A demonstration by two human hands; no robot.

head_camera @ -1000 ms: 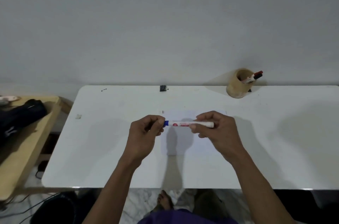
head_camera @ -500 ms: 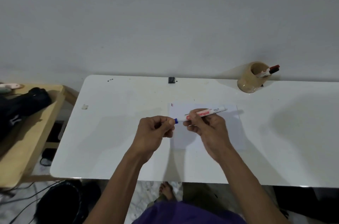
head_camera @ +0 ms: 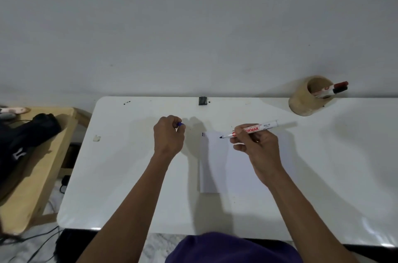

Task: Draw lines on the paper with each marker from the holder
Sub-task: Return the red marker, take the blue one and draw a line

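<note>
A white sheet of paper (head_camera: pixel 215 161) lies on the white table (head_camera: pixel 120 176), with two short dark lines at its top left corner. My right hand (head_camera: pixel 257 144) holds an uncapped white marker (head_camera: pixel 254 128), its dark tip just above the paper's upper part. My left hand (head_camera: pixel 169 134) is closed around the blue cap (head_camera: pixel 179 124), left of the paper. At the back right a tan round holder (head_camera: pixel 305 101) leans, with two markers (head_camera: pixel 331 90) sticking out, one red-capped and one black-capped.
A small black object (head_camera: pixel 202 100) sits at the table's back edge against the wall. A scrap of tape (head_camera: pixel 97 138) lies near the left edge. A wooden side table (head_camera: pixel 43 168) with a black bag (head_camera: pixel 25 135) stands to the left.
The cap came off the marker. My left hand moved left with the cap, and my right hand turned the marker so its tip points down at the paper.
</note>
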